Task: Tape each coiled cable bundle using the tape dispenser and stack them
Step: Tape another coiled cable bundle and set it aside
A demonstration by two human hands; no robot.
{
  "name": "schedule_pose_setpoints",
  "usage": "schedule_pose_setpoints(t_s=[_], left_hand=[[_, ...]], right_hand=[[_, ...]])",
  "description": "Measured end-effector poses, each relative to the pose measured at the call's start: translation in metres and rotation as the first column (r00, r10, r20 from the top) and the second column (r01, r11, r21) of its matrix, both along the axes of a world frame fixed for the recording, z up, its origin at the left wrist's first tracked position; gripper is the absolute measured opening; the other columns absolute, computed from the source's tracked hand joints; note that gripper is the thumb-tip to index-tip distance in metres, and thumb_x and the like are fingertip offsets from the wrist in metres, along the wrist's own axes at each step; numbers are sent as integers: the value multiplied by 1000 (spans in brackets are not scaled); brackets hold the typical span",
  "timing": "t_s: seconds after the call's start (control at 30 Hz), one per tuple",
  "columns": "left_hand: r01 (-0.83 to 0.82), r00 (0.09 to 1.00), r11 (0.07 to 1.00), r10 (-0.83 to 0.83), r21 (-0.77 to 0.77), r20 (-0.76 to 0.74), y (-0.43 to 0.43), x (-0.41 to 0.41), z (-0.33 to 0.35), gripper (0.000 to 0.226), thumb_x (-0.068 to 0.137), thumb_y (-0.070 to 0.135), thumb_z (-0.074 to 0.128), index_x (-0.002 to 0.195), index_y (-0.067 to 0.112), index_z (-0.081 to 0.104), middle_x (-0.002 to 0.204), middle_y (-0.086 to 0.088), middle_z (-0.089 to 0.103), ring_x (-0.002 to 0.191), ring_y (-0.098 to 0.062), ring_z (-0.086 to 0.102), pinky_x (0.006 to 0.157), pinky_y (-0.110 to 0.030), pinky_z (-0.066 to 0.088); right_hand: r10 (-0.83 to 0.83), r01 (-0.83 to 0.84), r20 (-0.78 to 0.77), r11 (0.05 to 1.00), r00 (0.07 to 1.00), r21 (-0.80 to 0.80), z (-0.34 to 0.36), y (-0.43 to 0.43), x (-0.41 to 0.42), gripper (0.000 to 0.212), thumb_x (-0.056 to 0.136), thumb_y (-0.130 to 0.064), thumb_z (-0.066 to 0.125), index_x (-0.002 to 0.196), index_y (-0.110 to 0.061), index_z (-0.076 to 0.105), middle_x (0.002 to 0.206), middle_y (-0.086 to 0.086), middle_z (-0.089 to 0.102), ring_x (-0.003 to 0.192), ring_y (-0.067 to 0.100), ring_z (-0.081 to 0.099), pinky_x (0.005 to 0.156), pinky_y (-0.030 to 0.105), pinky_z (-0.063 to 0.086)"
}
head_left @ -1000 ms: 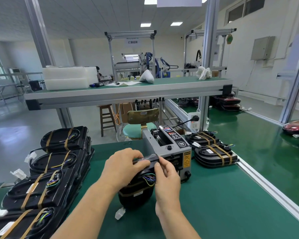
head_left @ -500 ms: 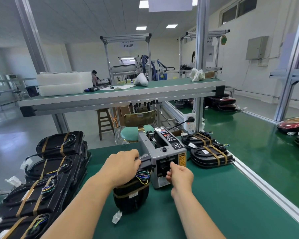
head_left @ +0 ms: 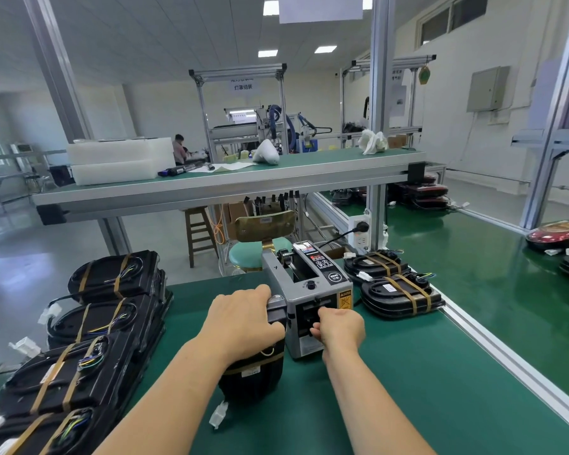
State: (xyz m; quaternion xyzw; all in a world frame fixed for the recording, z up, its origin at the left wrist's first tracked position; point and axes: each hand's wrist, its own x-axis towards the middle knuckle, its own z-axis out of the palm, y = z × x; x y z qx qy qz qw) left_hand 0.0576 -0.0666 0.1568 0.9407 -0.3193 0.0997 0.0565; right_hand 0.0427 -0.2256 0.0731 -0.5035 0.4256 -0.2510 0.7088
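A black coiled cable bundle (head_left: 253, 379) stands upright on the green table, just left of the grey tape dispenser (head_left: 309, 290). My left hand (head_left: 243, 320) grips the top of this bundle, fingers curled over it. My right hand (head_left: 339, 328) is at the dispenser's front slot, fingers curled and pinching at the outlet; the tape itself is too small to see. A white connector (head_left: 218, 417) hangs from the bundle onto the table.
Several taped black bundles (head_left: 89, 326) lie in a row at the left. Two taped bundles (head_left: 398, 290) are stacked right of the dispenser. An aluminium rail (head_left: 506, 353) edges the table at right. A shelf (head_left: 211, 188) spans overhead behind.
My right hand left the top of the bundle and moved right to the dispenser's front outlet. My left hand kept its grip on the bundle.
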Motion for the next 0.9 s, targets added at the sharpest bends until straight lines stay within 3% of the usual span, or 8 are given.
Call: schedule_pose_setpoints(t_s=[0.07,0.13,0.27,0.4,0.53,0.63,0.7,0.9], left_hand=[[48,997,998,-50,-39,-54,3,-2,2,38,78,41,56,113,31,49,106,9,65,94,-22,57,80,-35,39],[98,982,987,-118,-131,-151,9,-6,5,53,76,35,58,127,43,48,113,16,64,96,-13,58,88,-32,42],[38,899,854,-256,-520,-356,34,-10,-1,54,61,30,59,110,51,54,85,23,64,70,-1,58,61,-12,43],[-68,884,686,-296,-724,-363,52,-10,-19,47,57,19,56,101,36,53,90,10,66,77,-12,60,62,-22,51],[-118,882,591,-306,-798,-358,60,-12,-35,45,57,10,56,98,26,53,96,1,70,86,-18,63,74,-33,54],[-205,855,473,-339,-857,-392,60,-17,-46,43,56,6,54,93,28,54,93,-5,70,77,-17,61,65,-35,53],[-261,833,425,-356,-867,-425,60,-23,-54,44,56,6,54,93,30,55,88,-7,70,72,-16,59,59,-31,51],[-379,790,356,-357,-854,-499,59,-36,-69,47,60,9,50,99,35,57,91,-2,70,77,-9,62,65,-23,50]], right_hand=[[3,-7,-44,997,999,-82,4,4,-2,25,83,-6,60,59,-11,63,47,3,63,52,23,67,67,42,62],[9,-14,-45,994,999,-109,5,8,-6,21,83,-10,61,62,-12,64,52,3,65,60,25,68,67,39,60],[-32,10,190,993,981,116,9,18,-20,20,86,-6,61,66,-6,60,53,0,58,46,12,50,44,22,45],[85,-167,397,970,914,177,27,49,-43,27,91,-5,63,65,-9,56,46,-4,52,36,5,40,35,15,32],[156,-287,484,935,861,209,40,79,-59,26,93,-4,64,67,-9,58,49,-3,53,36,4,40,33,14,27],[206,-359,505,906,838,225,41,99,-62,26,92,-6,65,66,-10,62,53,-1,54,37,4,39,33,15,25],[224,-386,500,888,837,249,39,110,-63,19,91,-6,66,72,-7,65,56,1,57,37,5,38,34,15,25],[211,-392,457,852,864,348,28,124,-66,4,88,-6,69,85,-4,72,60,1,64,40,5,46,36,15,35]])
